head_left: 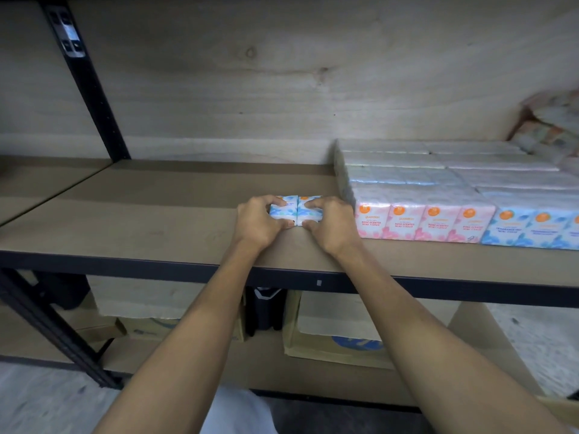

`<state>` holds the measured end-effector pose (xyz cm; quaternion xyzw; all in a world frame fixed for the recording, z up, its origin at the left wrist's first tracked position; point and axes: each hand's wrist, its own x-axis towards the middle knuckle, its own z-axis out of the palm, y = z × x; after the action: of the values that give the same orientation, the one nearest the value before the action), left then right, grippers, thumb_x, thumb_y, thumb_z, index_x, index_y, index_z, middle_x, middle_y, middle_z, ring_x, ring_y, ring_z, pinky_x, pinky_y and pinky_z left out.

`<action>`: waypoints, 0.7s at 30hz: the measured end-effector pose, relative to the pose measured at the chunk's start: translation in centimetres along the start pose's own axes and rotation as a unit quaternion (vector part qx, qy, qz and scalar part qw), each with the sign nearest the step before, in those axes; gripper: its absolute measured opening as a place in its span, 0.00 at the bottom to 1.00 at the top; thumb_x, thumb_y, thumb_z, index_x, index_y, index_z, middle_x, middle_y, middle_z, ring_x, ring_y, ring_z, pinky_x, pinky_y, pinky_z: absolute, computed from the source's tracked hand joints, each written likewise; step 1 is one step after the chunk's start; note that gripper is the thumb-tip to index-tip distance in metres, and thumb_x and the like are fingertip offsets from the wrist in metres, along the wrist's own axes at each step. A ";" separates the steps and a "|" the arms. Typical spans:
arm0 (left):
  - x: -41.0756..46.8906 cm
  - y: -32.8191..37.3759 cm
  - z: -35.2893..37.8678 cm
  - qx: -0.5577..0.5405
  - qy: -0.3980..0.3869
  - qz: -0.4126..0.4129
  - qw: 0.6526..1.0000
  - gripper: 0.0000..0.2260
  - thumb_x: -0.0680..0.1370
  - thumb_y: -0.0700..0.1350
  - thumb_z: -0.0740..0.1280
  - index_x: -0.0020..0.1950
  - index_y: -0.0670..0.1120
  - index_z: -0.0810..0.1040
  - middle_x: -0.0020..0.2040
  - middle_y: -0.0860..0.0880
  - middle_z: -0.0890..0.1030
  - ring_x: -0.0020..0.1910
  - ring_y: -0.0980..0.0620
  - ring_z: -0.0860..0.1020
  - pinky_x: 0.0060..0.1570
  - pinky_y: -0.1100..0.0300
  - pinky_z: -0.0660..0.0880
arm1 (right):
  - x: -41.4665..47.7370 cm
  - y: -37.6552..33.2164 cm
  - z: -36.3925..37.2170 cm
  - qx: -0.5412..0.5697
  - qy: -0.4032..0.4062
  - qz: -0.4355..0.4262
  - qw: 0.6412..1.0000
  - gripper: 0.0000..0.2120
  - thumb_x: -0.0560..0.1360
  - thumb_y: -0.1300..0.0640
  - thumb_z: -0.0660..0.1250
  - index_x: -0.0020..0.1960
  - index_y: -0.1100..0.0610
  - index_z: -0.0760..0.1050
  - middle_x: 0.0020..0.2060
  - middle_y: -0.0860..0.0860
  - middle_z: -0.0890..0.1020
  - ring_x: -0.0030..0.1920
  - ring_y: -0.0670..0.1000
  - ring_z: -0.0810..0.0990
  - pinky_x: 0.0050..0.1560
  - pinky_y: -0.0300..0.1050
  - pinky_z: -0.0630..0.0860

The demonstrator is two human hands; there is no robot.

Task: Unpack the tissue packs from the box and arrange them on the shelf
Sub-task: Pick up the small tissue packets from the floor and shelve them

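We have both hands on the shelf (150, 227), each closed around one small blue tissue pack. Our left hand (257, 222) grips the left pack (283, 210), fingers curled over its far top edge and thumb pressed against its near side. Our right hand (329, 225) holds the right pack (307, 215) the same way, with the index finger stretched along the top. The two packs sit side by side and touch, resting flat on the shelf board a little back from its near edge, around the middle of the view.

Just to their right, with a small gap between, stands a block of pink rose-scented packs (419, 222), four faces across the near row and more rows running back toward the wooden wall (250, 98). Further right, touching that block, is a row of blue packs (529, 228) cut off by the frame edge. A black upright post (91, 89) rises at the far left. On the lower shelf beneath we see cardboard boxes (332, 343).
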<state>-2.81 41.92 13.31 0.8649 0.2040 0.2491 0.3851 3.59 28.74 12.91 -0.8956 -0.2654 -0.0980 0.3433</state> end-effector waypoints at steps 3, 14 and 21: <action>0.7 -0.2 0.3 -0.001 0.003 0.003 1.000 0.19 0.65 0.45 0.80 0.54 0.48 0.83 0.52 0.49 0.83 0.45 0.56 0.74 0.44 0.73 0.65 | 0.7 0.3 0.3 -0.006 0.003 -0.002 1.000 0.20 0.71 0.57 0.72 0.62 0.56 0.77 0.62 0.55 0.78 0.62 0.53 0.74 0.64 0.40 0.65; 2.1 -0.8 0.8 0.000 0.016 0.010 1.000 0.19 0.65 0.44 0.80 0.54 0.48 0.83 0.54 0.49 0.83 0.47 0.55 0.79 0.48 0.71 0.70 | 2.0 0.6 0.8 -0.001 0.012 -0.013 1.000 0.19 0.71 0.58 0.72 0.62 0.57 0.77 0.61 0.54 0.79 0.62 0.53 0.74 0.65 0.39 0.64; 2.3 -1.0 0.9 0.001 0.011 0.011 1.000 0.19 0.66 0.43 0.79 0.56 0.47 0.82 0.55 0.48 0.83 0.46 0.56 0.77 0.47 0.74 0.67 | 1.9 0.7 0.8 -0.005 0.012 -0.019 1.000 0.19 0.72 0.58 0.71 0.62 0.57 0.77 0.61 0.54 0.78 0.62 0.53 0.74 0.65 0.40 0.64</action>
<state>-0.62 43.30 12.69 0.8647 0.1989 0.2623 0.3794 5.55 29.63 12.62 -0.8910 -0.2775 -0.1166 0.3398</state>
